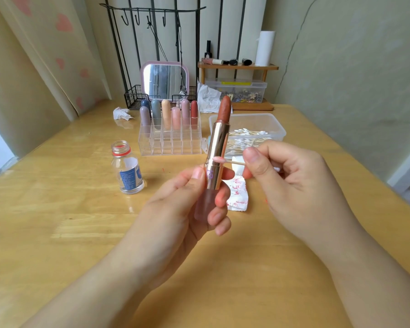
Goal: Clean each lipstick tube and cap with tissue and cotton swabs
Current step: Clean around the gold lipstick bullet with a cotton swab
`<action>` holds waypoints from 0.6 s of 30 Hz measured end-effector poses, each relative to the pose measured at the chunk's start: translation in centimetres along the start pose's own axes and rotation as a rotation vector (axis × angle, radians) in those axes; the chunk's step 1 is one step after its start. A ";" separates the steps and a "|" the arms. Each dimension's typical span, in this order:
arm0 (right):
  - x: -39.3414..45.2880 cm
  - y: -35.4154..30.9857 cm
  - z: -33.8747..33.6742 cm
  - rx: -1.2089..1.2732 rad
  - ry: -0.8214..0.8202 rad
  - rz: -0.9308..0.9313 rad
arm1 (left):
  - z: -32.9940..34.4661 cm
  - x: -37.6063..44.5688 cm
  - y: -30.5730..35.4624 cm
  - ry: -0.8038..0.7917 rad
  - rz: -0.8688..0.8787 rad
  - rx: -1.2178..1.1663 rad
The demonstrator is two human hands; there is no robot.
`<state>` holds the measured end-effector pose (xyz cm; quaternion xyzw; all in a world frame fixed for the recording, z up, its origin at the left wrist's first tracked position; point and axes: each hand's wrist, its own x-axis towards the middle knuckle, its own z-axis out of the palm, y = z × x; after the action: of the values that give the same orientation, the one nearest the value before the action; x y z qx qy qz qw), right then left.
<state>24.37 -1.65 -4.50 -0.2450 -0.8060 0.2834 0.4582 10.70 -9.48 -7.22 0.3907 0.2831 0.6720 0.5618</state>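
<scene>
Open bottle (127, 168), pink mirror (165, 78), paper roll (265, 48)

Two bare forearms reach in from the bottom edge and meet near the centre. The left hand (175, 204) is raised with its palm turned inward, thumb up and fingers curled, gripping an upright lipstick tube (214, 159) by its lower part. The right hand (291, 181) sits just beside it, fingers folded, thumb and forefinger pinching a cotton swab (225, 161) whose tip touches the tube.
</scene>
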 end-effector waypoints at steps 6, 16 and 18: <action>0.0 0.2 -0.3 -0.010 0.022 0.052 | -0.1 -0.3 0.3 -0.032 0.006 0.015; 0.1 0.0 -0.2 0.012 0.012 0.045 | -0.2 -0.2 0.1 -0.039 0.020 0.016; 0.2 -0.1 -0.5 0.048 -0.017 0.056 | -0.3 -0.1 0.1 -0.041 0.021 0.016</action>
<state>24.73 -1.50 -4.06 -0.2540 -0.7956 0.3174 0.4492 10.36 -9.57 -7.28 0.4117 0.2727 0.6675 0.5573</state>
